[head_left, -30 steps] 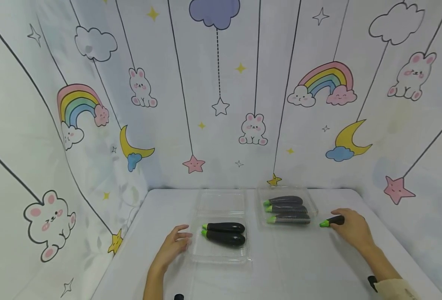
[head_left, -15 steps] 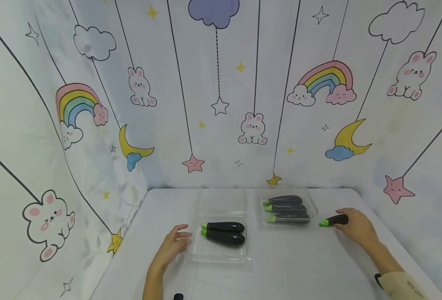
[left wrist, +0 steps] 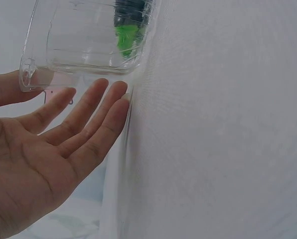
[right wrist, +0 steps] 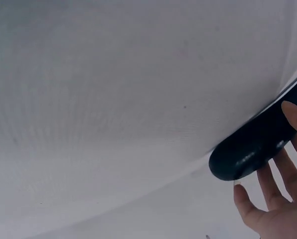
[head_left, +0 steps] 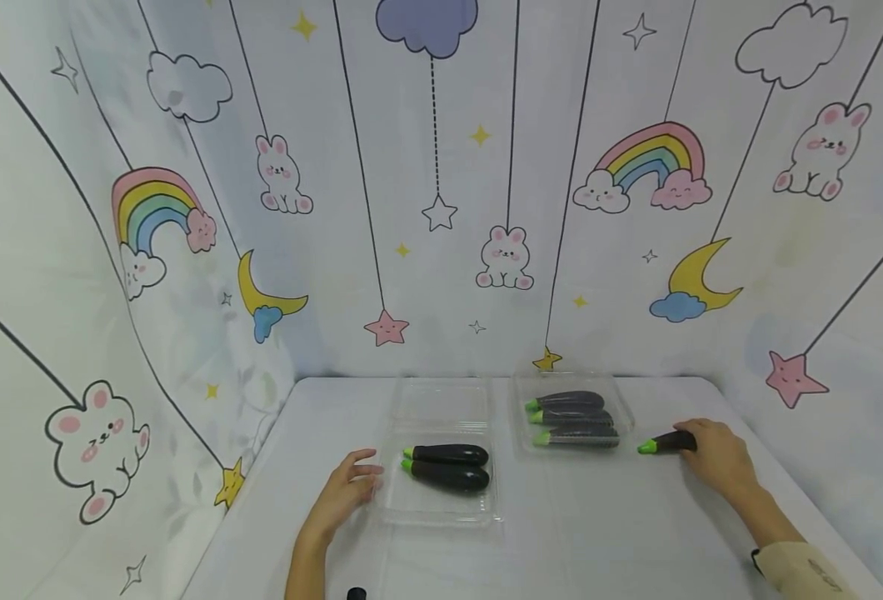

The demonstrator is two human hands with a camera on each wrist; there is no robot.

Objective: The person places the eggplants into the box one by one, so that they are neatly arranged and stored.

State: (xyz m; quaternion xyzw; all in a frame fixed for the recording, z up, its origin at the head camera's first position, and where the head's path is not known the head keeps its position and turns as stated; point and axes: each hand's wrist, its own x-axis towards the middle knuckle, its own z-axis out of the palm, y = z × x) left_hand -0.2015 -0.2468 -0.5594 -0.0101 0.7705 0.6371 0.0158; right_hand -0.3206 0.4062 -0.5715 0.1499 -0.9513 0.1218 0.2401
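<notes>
My right hand (head_left: 719, 458) is at a dark eggplant (head_left: 668, 442) with a bright green stem, which lies at the right of the table, stem to the left. In the right wrist view the thumb rests on one side of the eggplant (right wrist: 253, 147) and fingers lie along the other, around its body. My left hand (head_left: 346, 492) is beside the left edge of a clear plastic clamshell box (head_left: 437, 510). Its fingers are spread and nearly straight, fingertips right at the box wall in the left wrist view. Two eggplants (head_left: 449, 465) lie inside that box.
Behind and right stands another clear box (head_left: 625, 408) with three eggplants (head_left: 572, 417) under clear plastic. The first box's raised lid (head_left: 441, 404) leans toward the back. A white table (head_left: 599, 525) meets a cartoon-printed curtain (head_left: 441, 275). A small black object (head_left: 356, 593) shows at the front edge.
My right hand has shifted slightly right along the eggplant, uncovering more of its dark body. The eggplant's stem stays in nearly the same place. My left hand has not moved.
</notes>
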